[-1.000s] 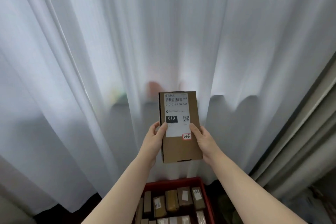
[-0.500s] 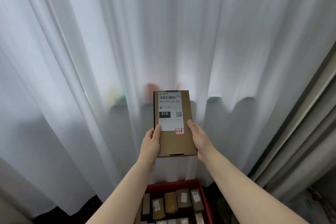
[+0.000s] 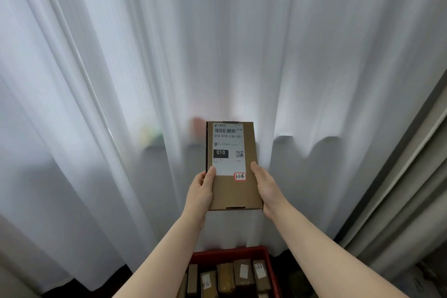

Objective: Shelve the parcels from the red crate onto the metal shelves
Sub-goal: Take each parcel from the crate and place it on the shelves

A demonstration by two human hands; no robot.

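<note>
Hands, left (image 3: 200, 195) and right (image 3: 268, 189), clasp upright parcel (image 3: 235, 191) by its side edges.

We see a big white curtain (image 3: 150, 80) hanging in long folds. Beside it on our right hangs a thicker grey curtain (image 3: 411, 201).

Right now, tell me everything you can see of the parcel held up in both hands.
The parcel is a flat, tall brown cardboard box, held upright in front of a white curtain, above the red crate. A white shipping label covers its upper face, printed with a barcode, 010-010-L30-551, a black 010 block and a QR code; a red-bordered sticker reads 3-3-8. The left hand grips its left edge, the right hand its right edge. Nothing else touches it.
</note>
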